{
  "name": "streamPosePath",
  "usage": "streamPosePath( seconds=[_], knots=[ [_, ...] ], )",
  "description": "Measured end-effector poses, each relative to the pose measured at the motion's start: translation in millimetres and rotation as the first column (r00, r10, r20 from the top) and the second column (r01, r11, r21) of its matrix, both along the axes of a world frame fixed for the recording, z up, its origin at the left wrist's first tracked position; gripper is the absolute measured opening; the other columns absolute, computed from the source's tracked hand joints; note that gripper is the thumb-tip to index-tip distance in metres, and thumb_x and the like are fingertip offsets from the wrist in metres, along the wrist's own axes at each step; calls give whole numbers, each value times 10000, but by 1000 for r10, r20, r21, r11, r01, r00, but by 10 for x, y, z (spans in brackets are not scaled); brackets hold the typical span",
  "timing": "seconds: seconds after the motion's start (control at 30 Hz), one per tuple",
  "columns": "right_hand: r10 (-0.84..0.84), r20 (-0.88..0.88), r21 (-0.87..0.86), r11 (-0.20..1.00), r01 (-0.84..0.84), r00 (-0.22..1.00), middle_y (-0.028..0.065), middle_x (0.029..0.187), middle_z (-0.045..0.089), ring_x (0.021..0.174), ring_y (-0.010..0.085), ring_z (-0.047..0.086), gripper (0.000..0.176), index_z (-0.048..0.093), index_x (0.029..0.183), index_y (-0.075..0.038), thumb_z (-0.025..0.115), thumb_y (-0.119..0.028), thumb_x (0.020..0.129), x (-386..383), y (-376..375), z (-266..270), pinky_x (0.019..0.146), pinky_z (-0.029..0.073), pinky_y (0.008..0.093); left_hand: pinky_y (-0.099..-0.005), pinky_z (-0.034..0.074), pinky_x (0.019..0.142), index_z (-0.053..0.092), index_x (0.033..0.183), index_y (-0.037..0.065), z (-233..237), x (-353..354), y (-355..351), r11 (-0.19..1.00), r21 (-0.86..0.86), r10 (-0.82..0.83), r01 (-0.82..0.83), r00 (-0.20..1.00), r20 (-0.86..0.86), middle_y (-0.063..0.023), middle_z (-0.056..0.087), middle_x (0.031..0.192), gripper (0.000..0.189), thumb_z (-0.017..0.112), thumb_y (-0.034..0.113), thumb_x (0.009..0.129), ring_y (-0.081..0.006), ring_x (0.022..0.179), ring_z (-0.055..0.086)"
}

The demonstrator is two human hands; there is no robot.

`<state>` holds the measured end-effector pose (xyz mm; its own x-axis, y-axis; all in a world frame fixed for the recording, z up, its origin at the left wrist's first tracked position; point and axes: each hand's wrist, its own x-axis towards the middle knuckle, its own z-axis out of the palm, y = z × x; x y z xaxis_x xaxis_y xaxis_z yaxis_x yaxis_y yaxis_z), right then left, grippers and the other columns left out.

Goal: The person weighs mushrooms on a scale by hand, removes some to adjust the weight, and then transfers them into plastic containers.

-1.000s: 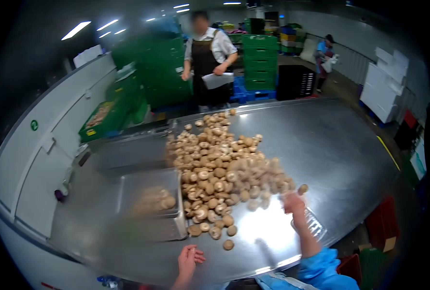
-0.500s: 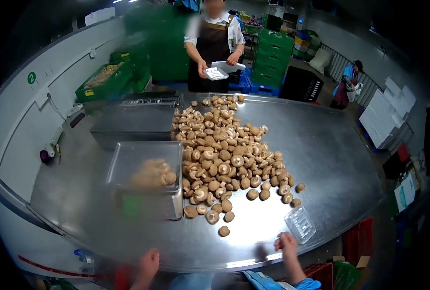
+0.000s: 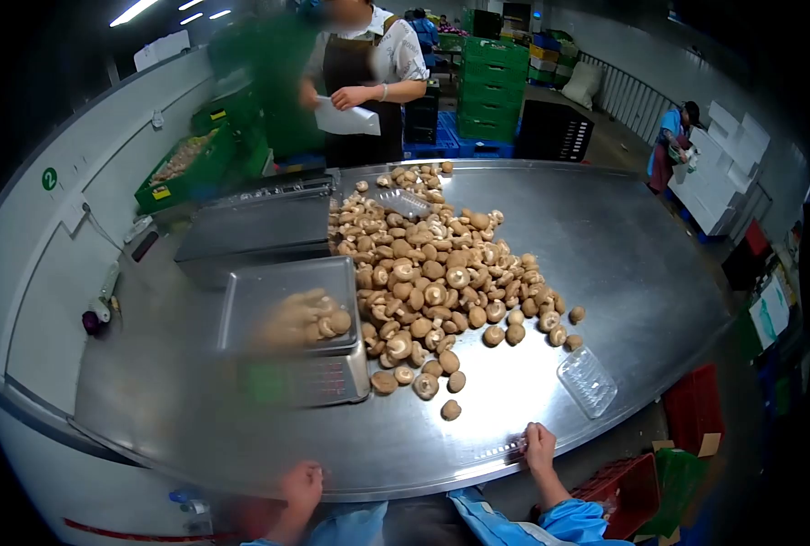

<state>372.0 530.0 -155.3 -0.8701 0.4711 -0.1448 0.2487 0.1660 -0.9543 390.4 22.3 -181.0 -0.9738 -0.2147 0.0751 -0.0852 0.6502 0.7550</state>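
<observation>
My left hand (image 3: 303, 482) is over the table's near edge, fingers curled closed, with nothing visible in them; that side is blurred. My right hand (image 3: 539, 446) is closed at the front edge, right of centre. By its fingertips shows a faint, clear ridged strip that I cannot make out well. A clear plastic tray (image 3: 588, 382) lies just beyond that hand, apart from it. A large heap of shiitake mushrooms (image 3: 432, 273) covers the middle of the table. Left of the heap stands a scale (image 3: 341, 373) with several mushrooms (image 3: 318, 318) on its pan.
Across the metal table (image 3: 596, 246), a person (image 3: 359, 73) holds a white sheet (image 3: 346, 118). Another clear tray (image 3: 403, 203) rests on the heap's far part. A metal box (image 3: 255, 223) stands behind the scale. Green crates (image 3: 494, 86) are stacked beyond, and red crates (image 3: 628, 496) sit at lower right.
The view has shifted. A clear tray now lies on the far part of the heap. The person opposite now holds a white sheet closer to the body. My right hand shows a clear strip by its fingertips.
</observation>
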Motion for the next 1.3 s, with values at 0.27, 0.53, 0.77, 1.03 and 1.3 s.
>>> streamPosePath(
  seconds=[0.27, 0.53, 0.77, 1.03, 1.3],
  knots=[
    [-24, -51, 143, 989, 32, 998, 28, 539, 499, 449, 100, 483, 436, 538, 642, -11, 514, -261, 999, -36, 43, -156, 431, 382, 278, -427, 534, 605, 676, 898, 155, 391, -84, 154, 963, -263, -24, 64, 988, 150, -70, 686, 691, 98, 645, 238, 856, -295, 622, 676],
    [11, 20, 368, 930, -17, 1000, 75, 476, 522, 431, 177, 521, 456, 559, 622, 0, 512, -274, 984, -68, 27, -121, 476, 416, 361, -480, 527, 588, 656, 885, 155, 342, -28, 184, 936, -350, -8, 37, 996, 84, -92, 682, 696, 110, 621, 253, 853, -337, 628, 670],
    [63, 115, 407, 907, -105, 991, 70, 468, 521, 436, 180, 523, 467, 558, 597, -10, 517, -284, 974, -90, 71, -140, 483, 409, 367, -498, 527, 603, 645, 890, 148, 278, -5, 199, 935, -355, 14, 6, 998, 54, -120, 690, 720, 122, 598, 257, 865, -353, 649, 674],
    [80, 125, 395, 910, -123, 989, 35, 481, 502, 433, 116, 463, 466, 538, 563, -19, 561, -269, 957, -94, 80, -159, 441, 356, 317, -507, 526, 628, 634, 899, 144, 359, -20, 211, 938, -347, 30, 18, 991, 132, -131, 699, 756, 129, 590, 262, 870, -367, 685, 680],
    [39, 199, 557, 817, -146, 979, 161, 575, 600, 547, 315, 603, 469, 643, 656, -10, 560, -394, 912, -80, 55, -111, 582, 458, 431, -502, 519, 610, 640, 860, 136, 357, -42, 216, 951, -308, 15, 10, 997, 80, -125, 682, 723, 123, 604, 254, 852, -363, 650, 661]
  ],
)
